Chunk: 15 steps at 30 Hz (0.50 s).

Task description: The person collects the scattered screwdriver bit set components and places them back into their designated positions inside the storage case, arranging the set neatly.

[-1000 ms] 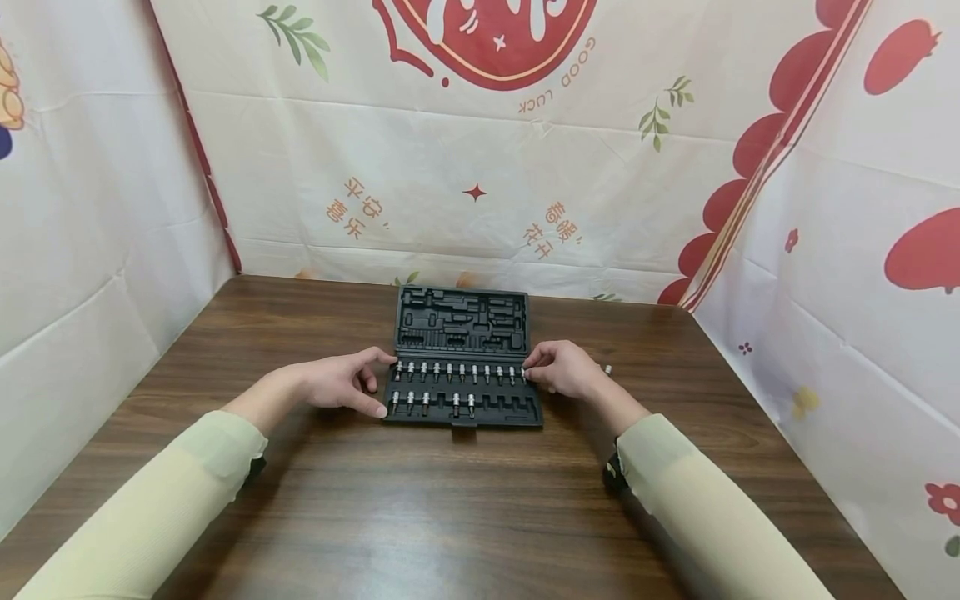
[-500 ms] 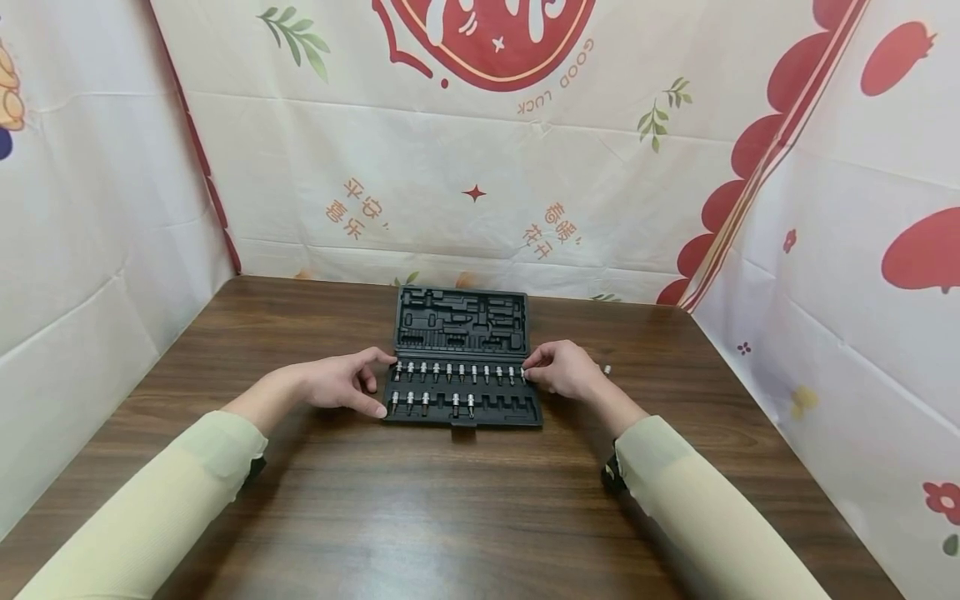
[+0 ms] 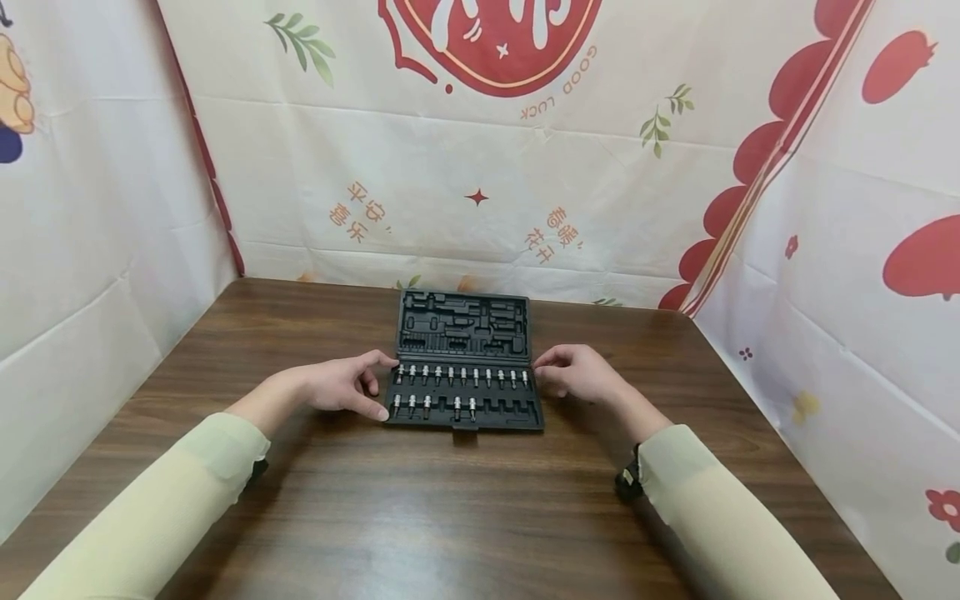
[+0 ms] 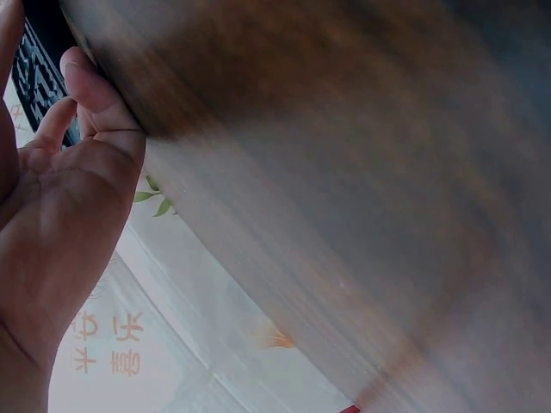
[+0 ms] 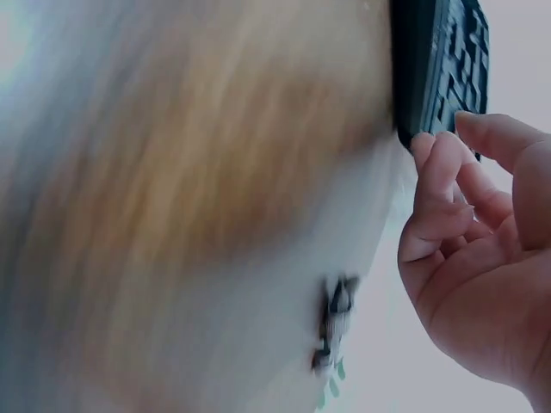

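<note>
In the head view a black bit-socket case [image 3: 498, 421] lies unfolded on the table, its moulded lid [image 3: 465, 321] towards the back wall. Silver bit sockets [image 3: 457, 407] fill the upper row, with several more in the lower row beside bare slots. The rightmost bit socket [image 3: 525, 378] sits in its slot. My left hand [image 3: 341, 385] spreads thumb and index finger along the case's left edge, touching its corners. Just off the right edge, my right hand [image 3: 581, 372] has loosely bent fingers with nothing seen between them; its thumb and index finger stand apart in the right wrist view.
A brown wood-grain table [image 3: 420, 517] carries the case. Small blurred metal pieces [image 5: 336, 320] lie on it past the right hand in the right wrist view. Printed cloth walls [image 3: 450, 167] enclose the back and both sides.
The right hand has let go of the rightmost bit socket and drawn back slightly to the right, off the case. The left hand stays at the left edge.
</note>
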### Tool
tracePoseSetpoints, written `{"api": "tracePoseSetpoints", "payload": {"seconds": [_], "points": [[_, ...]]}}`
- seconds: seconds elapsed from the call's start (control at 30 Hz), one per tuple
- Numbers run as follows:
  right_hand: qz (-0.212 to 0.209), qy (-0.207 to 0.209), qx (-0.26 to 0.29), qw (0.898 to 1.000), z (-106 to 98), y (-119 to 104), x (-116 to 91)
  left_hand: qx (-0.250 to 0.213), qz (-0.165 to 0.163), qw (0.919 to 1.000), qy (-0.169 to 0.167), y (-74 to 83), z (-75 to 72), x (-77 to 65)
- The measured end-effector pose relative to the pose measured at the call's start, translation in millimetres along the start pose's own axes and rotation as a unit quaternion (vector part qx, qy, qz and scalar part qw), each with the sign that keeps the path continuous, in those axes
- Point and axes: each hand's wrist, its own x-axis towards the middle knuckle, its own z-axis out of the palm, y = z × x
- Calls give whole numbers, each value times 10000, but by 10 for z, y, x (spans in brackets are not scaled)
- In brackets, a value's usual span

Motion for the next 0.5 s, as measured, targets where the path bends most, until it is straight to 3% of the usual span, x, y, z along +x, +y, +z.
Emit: {"api": "tracePoseSetpoints", "payload": {"seconds": [0.5], "points": [[125,602,583,9964,-544,476,-360,-12,42,10000,-10,26,-7,-18]]}}
